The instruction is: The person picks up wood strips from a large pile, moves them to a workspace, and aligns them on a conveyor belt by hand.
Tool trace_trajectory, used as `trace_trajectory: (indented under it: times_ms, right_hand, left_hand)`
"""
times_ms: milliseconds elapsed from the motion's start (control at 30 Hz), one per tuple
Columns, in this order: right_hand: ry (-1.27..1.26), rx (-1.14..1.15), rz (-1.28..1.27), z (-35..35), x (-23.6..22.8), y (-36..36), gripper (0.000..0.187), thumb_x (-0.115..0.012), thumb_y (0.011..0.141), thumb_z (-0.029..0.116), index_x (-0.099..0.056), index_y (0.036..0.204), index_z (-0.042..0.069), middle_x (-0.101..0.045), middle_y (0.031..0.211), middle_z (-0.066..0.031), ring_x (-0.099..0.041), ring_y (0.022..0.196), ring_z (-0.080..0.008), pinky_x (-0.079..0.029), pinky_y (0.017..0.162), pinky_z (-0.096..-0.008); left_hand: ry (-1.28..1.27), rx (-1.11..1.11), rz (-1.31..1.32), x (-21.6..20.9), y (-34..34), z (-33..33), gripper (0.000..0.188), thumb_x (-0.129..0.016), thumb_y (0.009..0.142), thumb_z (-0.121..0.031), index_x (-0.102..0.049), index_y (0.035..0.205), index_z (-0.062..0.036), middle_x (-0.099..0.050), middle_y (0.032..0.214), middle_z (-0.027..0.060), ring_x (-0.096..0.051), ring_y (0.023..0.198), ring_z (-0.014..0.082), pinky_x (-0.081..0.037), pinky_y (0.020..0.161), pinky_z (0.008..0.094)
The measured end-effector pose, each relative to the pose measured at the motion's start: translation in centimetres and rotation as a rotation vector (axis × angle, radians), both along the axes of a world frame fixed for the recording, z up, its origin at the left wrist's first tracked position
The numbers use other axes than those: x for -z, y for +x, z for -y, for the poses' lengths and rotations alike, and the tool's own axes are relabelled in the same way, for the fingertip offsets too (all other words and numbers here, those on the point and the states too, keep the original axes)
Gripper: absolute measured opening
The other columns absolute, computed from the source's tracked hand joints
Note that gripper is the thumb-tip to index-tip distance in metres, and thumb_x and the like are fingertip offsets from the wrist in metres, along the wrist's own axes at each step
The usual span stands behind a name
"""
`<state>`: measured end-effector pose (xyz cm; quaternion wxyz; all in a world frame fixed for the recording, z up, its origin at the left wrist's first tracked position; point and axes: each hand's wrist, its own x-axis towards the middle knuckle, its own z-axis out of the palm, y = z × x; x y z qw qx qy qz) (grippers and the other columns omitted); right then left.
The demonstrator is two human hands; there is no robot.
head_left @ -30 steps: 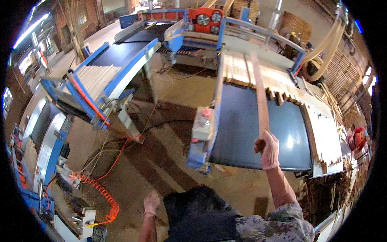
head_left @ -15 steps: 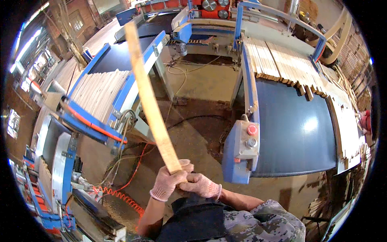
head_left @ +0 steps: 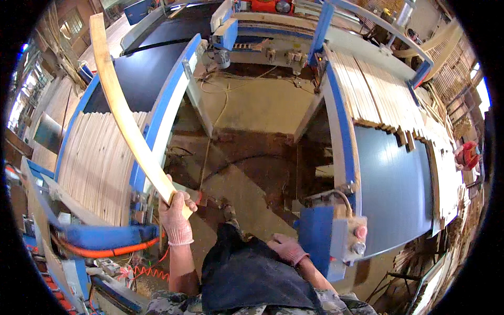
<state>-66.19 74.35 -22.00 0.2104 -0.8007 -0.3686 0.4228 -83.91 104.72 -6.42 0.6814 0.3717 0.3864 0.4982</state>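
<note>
My left hand (head_left: 177, 216), in a pale knitted glove, is closed round the lower end of a long wooden strip (head_left: 123, 118). The strip rises up and to the left, passing in front of the left conveyor, and looks bowed in this view. On that conveyor's dark belt (head_left: 137, 73) lies a close-packed row of wooden strips (head_left: 97, 157). My right hand (head_left: 287, 249), gloved too, hangs low in front of the dark apron (head_left: 252, 278). Its fingers are loosely apart and nothing shows in them.
At the right, another conveyor belt (head_left: 396, 194) carries wooden strips (head_left: 367, 94) at its far end. A control box (head_left: 350, 239) with a red button stands at its near corner. Cables cross the floor (head_left: 247, 113) between the conveyors. An orange hose (head_left: 113, 252) runs along the lower left.
My right hand has let go of the wooden strip and dropped to the right. My left hand has carried the strip leftward, over the left conveyor. The view has shifted.
</note>
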Motion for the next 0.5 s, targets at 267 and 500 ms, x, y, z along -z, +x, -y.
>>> trace_trajectory:
  times_ms: [267,500]
  right_hand:
    - [-0.026,0.604,-0.302,-4.7,17.9,7.1,0.032,-0.061,0.103,0.025,-0.071,0.122,0.002,-0.074,0.099,-0.0071,-0.068,0.084,-0.0204,-0.052,0.072,-0.0327]
    - [-0.547,0.028,0.211,-7.3,19.9,14.1,0.030,-0.060,0.102,0.027,-0.073,0.120,0.006,-0.074,0.108,-0.0186,-0.071,0.100,-0.0347,-0.054,0.086,-0.0475]
  left_hand:
    - [-0.207,0.104,0.196,1.0,7.2,-13.6,0.066,-0.064,0.103,-0.014,-0.036,0.163,-0.0085,-0.065,0.084,0.0072,-0.059,0.060,0.0166,-0.054,0.057,0.0358]
    - [-0.257,0.128,0.207,3.2,12.8,-22.7,0.072,-0.065,0.106,-0.027,-0.031,0.167,-0.0107,-0.063,0.080,0.0037,-0.057,0.059,0.0158,-0.050,0.054,0.0356]
